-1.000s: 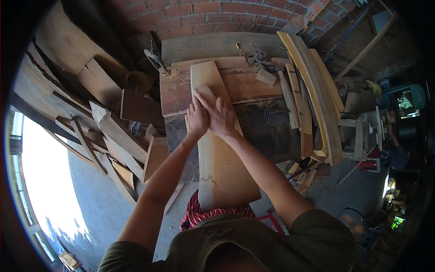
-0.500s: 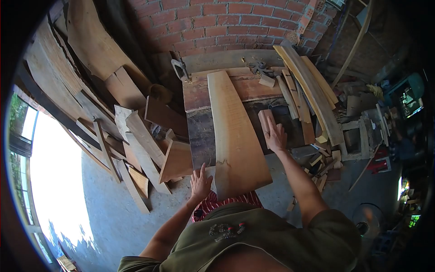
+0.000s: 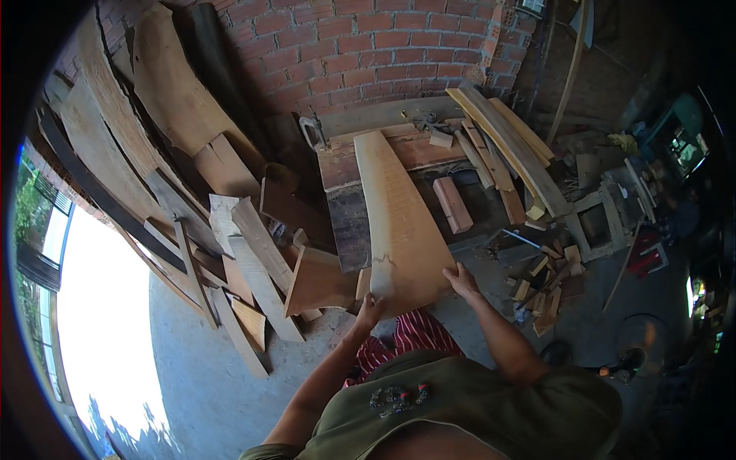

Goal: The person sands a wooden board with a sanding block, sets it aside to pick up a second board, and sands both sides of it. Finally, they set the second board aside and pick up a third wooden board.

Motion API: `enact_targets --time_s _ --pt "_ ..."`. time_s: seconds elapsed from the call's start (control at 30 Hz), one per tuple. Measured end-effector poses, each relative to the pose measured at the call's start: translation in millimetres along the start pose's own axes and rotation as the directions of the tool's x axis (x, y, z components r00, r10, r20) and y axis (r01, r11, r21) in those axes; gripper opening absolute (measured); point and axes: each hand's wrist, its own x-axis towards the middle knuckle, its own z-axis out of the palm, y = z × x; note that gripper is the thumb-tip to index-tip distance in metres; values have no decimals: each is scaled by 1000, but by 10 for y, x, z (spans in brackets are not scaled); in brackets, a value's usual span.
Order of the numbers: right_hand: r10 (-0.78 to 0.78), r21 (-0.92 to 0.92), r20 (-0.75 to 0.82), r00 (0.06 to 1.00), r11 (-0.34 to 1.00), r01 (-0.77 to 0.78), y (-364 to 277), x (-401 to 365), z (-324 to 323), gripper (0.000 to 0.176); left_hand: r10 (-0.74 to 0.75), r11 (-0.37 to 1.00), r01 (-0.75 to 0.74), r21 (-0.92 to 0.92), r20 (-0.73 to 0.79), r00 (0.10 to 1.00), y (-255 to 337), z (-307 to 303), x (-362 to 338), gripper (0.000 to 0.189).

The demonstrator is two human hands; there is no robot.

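Note:
A long wooden board (image 3: 402, 230), narrow at the far end and wide at the near end, lies on the workbench with its near end over the bench's front. My left hand (image 3: 371, 311) is closed on its near left corner. At the near right corner my right hand (image 3: 462, 282) grips the edge, thumb on top and the other fingers partly hidden. To the right of the board, a reddish wooden block (image 3: 453, 205) rests on the bench, apart from both hands.
A clamp (image 3: 313, 130) stands at the bench's far left corner. Planks (image 3: 253, 284) lean and lie on the left. Long boards (image 3: 510, 146) lie along the right side, above offcuts (image 3: 552, 287) on the floor. A brick wall (image 3: 353, 54) stands behind.
My right hand has let go of the reddish block and come back to the board's near right corner. My left hand has closed on the near left corner. The view has shifted slightly.

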Motion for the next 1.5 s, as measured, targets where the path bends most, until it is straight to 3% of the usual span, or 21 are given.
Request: enact_targets --time_s 0.07,0.1,0.2,0.27,0.33,0.37,0.4,0.47,0.5,0.57,0.67,0.87,0.93,0.97,1.03,1.13,1.3,1.33,1.43,1.5 --pt "-27 151 120 992 988 9 -137 -140 -55 66 17 997 4 78 -259 966 -239 -15 90 60" --pt "-92 419 240 966 908 -18 -362 -355 -173 58 -2 999 15 45 -264 965 -390 -93 149 62" --pt "-120 395 344 931 918 -27 -628 -571 -165 51 -22 998 3 -61 -309 951 -772 -263 204 62" --pt "-181 435 314 932 900 28 -713 -654 -97 48 21 1000 -26 -10 -368 930 -523 -252 -32 55" --pt "-228 499 273 935 864 65 -832 -791 -133 44 -210 972 164 -168 -314 926 -198 -224 -290 48" --pt "-206 496 255 945 867 55 -810 -790 -106 42 -231 941 118 -316 -349 908 -112 -128 -358 44" --pt "-202 506 257 945 861 47 -776 -843 -137 42 -233 944 125 -306 -350 907 -131 -127 -389 44" --pt "-294 603 246 923 792 92 -746 -985 -320 41 -293 922 233 -309 -164 942 -141 -136 -405 40" --pt "-291 611 234 927 786 92 -689 -1029 -423 41 -288 926 233 -296 -159 944 -101 -87 -429 40" --pt "-319 662 247 915 745 81 -478 -1121 -658 42 -148 850 162 -500 69 987 53 112 -561 52" --pt "-296 695 241 924 717 49 -112 -1171 -1104 42 -156 794 254 -552 219 963 313 429 -444 50" --pt "-178 792 175 968 610 -31 460 -776 -2290 52 -5 921 87 -379 211 978 1621 1659 -10 48" --pt "22 986 25 999 164 -28 630 -578 -2618 57 43 941 46 -334 255 966 2010 2055 289 49" --pt "15 983 30 999 182 -32 809 -498 -2734 57 85 944 14 -330 282 956 2129 2233 485 50" --pt "-23 997 -71 997 32 71 1166 -356 -2952 59 89 936 21 -353 293 952 2488 2623 752 50" --pt "-11 984 -128 992 123 128 1496 -558 -3064 55 115 920 -4 -392 261 958 2764 3133 1336 49" --pt "152 981 39 988 184 -67 2312 -931 -2809 45 71 901 11 -434 171 983 3031 3620 2103 47" --pt "234 975 76 969 187 -121 2447 -1014 -2737 43 77 895 5 -445 167 983 2969 3670 2344 47" --pt "280 969 150 948 151 -197 2871 -1165 -2540 43 57 911 -19 -411 80 995 2786 3841 2801 42" --pt "327 949 182 927 188 -253 2869 -1213 -2520 42 -31 934 -12 -357 -114 993 2755 3924 2672 39"
